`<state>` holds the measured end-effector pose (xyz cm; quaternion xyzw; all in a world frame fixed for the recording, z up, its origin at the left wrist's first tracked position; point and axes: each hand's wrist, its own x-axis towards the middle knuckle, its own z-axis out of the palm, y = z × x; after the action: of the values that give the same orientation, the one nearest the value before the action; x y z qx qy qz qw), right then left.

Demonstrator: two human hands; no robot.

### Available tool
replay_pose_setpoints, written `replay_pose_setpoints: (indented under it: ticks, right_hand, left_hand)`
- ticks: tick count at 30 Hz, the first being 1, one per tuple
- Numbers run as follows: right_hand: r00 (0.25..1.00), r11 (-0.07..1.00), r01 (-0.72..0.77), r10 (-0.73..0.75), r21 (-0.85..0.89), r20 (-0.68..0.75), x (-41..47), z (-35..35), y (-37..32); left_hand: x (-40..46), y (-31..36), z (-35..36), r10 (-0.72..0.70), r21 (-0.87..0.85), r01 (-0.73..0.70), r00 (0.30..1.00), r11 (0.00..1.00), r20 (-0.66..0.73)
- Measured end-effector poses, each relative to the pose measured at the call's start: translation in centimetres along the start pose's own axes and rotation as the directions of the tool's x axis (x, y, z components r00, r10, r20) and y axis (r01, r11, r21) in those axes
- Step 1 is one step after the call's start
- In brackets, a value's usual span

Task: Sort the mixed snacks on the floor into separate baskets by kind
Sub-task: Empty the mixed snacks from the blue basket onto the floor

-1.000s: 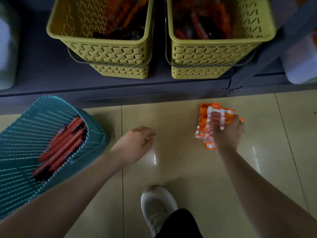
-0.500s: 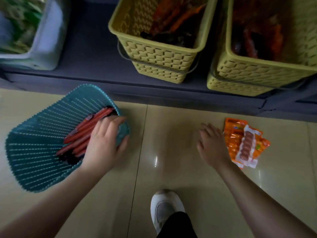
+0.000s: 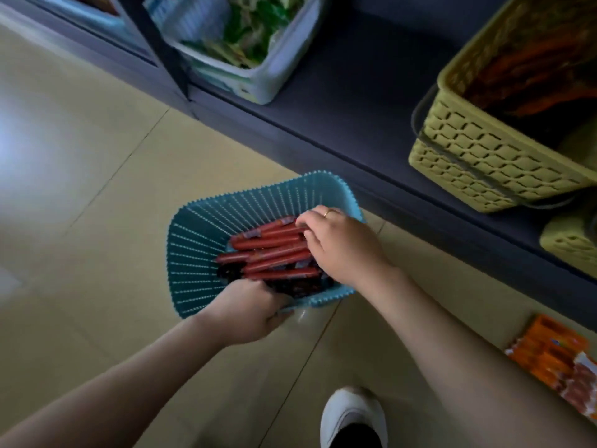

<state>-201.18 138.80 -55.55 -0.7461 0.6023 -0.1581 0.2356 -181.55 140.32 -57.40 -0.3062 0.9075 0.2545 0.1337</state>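
Left hand grips teal basket rim.

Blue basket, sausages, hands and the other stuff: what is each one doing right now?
Blue basket: on the floor, gripped at its near rim.
Red sausages: piled inside the blue basket.
Left hand: gripping the basket's rim.
Right hand: fingers curled on the sausages.
Orange packets: lying on the floor.
Yellow basket: on the shelf, holding orange snacks.
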Motion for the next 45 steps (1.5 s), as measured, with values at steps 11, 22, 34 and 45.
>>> replay_pose_setpoints:
  ticks: [11,22,34,45]
  right_hand:
    - [0.849,0.925,0.11,0.103,-0.363,0.519,3.2,9.3,0.4]
    - [0.811,0.875,0.133,0.174,-0.466,0.559,3.7,9.9,-0.9]
    - [0.759,0.946,-0.319,0.293,-0.061,0.581,2.3,0.8,0.1]
    - [0.869,0.725,-0.495,0.41,0.478,0.278,-2.9,-4.6,1.2]
  left_hand:
    - [-2.1,-3.2,0.2,-0.406,-0.377,0.321,0.897,0.869,-0.173]
    - [-1.1,-4.5,0.1,-0.485,-0.311,0.434,0.868,0.846,-0.106]
    - [2.6,-5.6,2.9,-0.393,-0.091,0.403,0.913,0.911,0.103]
    - [6.3,-2.4,3.4,-0.269,0.43,0.163,0.942,0.888,0.199]
